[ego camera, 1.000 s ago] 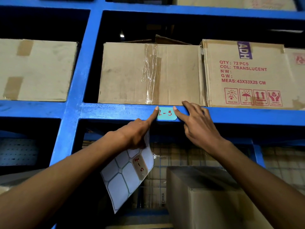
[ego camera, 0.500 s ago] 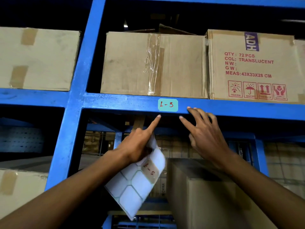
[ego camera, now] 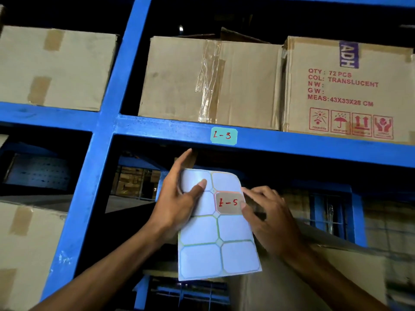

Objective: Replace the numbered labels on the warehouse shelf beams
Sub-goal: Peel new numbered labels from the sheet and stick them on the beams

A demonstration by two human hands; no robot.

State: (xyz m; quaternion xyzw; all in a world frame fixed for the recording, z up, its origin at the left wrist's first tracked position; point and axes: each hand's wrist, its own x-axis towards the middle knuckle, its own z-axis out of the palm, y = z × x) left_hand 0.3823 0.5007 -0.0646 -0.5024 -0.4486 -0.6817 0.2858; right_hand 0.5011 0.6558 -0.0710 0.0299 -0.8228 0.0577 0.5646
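A teal label (ego camera: 224, 136) marked "L-3" in red sits stuck on the front face of the blue shelf beam (ego camera: 292, 144) that crosses the frame just above centre, a little right of where the beam meets the blue upright post (ego camera: 107, 122). Below it, in the lower centre of the frame, the left hand (ego camera: 177, 198) holds a sheet of blank white labels (ego camera: 215, 234) upright by its left edge, thumb laid across the front of the upper left cell and the fingers curled behind the sheet, with the index finger pointing up toward the beam without touching it. On the sheet's right column, second row, lies a brownish label (ego camera: 229, 202) marked in red, reading roughly "1-5". The right hand (ego camera: 267, 218) comes in from the lower right with its fingers bent; the thumb tip presses on the right edge of that brownish label and the other fingertips reach toward its upper right corner, though motion blur hides whether they actually pinch it. Resting on the beam in the upper middle is a plain cardboard carton (ego camera: 202, 79) with clear tape down its front, touching a printed carton (ego camera: 345, 86) on the upper right marked "ADH", "QTY: 72 PCS". Another taped carton (ego camera: 54, 68) sits in the upper left bay.
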